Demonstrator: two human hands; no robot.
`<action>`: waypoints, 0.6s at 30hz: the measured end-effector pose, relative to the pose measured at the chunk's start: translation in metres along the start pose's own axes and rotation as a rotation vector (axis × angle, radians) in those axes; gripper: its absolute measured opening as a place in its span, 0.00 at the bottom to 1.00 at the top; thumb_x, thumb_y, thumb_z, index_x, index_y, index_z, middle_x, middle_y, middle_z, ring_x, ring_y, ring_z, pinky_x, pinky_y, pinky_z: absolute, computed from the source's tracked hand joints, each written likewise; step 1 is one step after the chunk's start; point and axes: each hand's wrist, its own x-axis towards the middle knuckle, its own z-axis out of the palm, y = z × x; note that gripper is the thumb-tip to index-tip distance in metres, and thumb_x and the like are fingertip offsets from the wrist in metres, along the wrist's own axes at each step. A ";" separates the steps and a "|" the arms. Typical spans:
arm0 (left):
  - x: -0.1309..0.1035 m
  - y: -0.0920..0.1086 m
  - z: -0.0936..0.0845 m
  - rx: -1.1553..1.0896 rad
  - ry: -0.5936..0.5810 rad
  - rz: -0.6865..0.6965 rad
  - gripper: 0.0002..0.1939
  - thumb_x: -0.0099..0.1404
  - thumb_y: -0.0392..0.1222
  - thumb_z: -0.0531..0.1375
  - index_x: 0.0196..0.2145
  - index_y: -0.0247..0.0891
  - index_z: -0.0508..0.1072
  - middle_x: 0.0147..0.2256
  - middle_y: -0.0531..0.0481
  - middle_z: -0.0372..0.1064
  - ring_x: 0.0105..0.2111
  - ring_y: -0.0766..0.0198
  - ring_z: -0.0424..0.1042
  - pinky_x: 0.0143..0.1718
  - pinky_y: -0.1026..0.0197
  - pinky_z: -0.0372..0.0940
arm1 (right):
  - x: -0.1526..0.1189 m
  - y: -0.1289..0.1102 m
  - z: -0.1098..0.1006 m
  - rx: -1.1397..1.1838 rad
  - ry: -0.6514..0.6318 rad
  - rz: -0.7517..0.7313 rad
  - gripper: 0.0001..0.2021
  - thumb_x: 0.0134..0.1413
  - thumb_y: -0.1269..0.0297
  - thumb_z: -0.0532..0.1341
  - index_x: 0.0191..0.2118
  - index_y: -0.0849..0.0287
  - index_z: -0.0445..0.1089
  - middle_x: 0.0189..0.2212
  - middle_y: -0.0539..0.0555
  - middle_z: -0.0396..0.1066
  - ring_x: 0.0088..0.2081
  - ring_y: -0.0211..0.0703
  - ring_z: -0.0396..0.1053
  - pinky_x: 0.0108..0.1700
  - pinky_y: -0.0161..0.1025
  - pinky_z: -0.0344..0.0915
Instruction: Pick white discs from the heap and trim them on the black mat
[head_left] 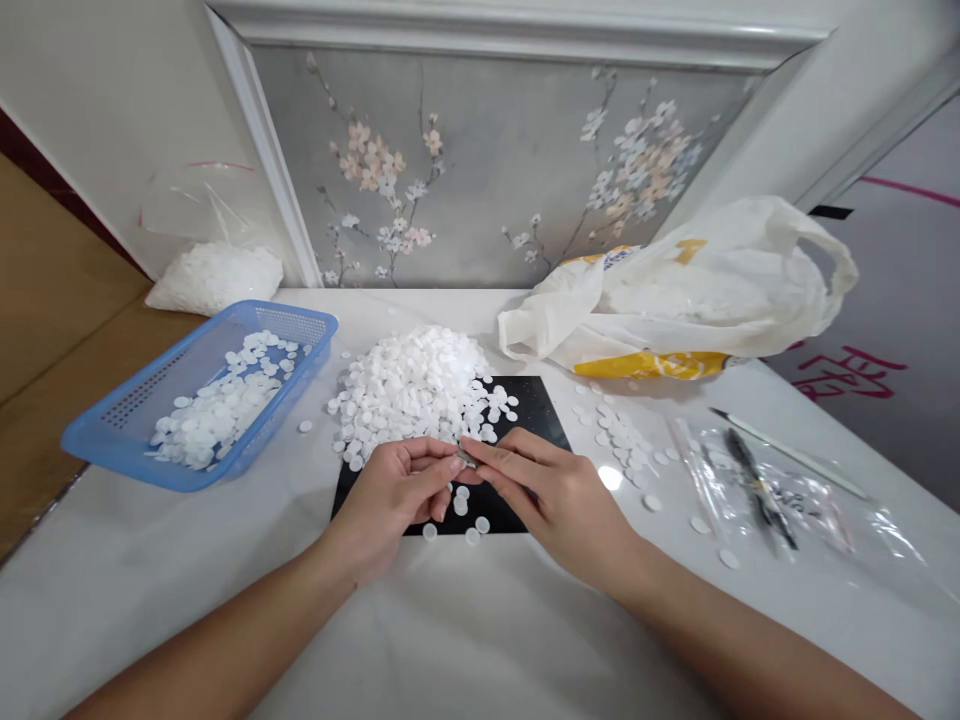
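My left hand point(409, 487) and my right hand point(551, 490) meet at the fingertips over a black mat point(541, 420). Pinched between them is a small whitish disc point(466, 460), mostly covered by the fingers. Just beyond the hands rises a large heap of round white plastic discs point(424, 375), spread partly over the mat and partly over the white tabletop. Several loose discs point(461, 500) lie below the fingers, near the mat's front edge.
On the left stands a blue plastic basket point(97, 440) with more discs; a filled clear bag point(217, 275) sits behind it. A white carrier bag point(690, 290) lies at the back right. Scattered discs point(619, 435), a black pen point(757, 485) and a pale pointed tool point(795, 455) lie right.
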 end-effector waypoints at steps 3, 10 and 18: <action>0.000 0.001 0.000 0.015 0.001 -0.005 0.08 0.59 0.44 0.63 0.33 0.36 0.77 0.19 0.56 0.66 0.17 0.75 0.56 0.21 0.72 0.55 | 0.000 0.000 0.000 -0.009 0.001 -0.007 0.15 0.65 0.67 0.51 0.53 0.60 0.69 0.31 0.54 0.69 0.32 0.39 0.70 0.31 0.34 0.69; -0.001 0.005 0.000 0.058 -0.014 -0.008 0.09 0.58 0.45 0.63 0.32 0.36 0.76 0.20 0.53 0.68 0.17 0.74 0.56 0.20 0.70 0.55 | 0.002 -0.001 -0.005 -0.084 -0.024 -0.045 0.16 0.66 0.66 0.50 0.53 0.60 0.69 0.31 0.55 0.70 0.32 0.39 0.70 0.29 0.34 0.68; -0.002 0.006 0.001 0.044 -0.031 -0.031 0.10 0.56 0.46 0.65 0.31 0.36 0.75 0.28 0.48 0.75 0.17 0.74 0.57 0.21 0.69 0.55 | 0.003 0.000 -0.007 -0.079 -0.031 -0.042 0.15 0.65 0.66 0.51 0.51 0.59 0.70 0.30 0.54 0.69 0.31 0.39 0.69 0.29 0.33 0.66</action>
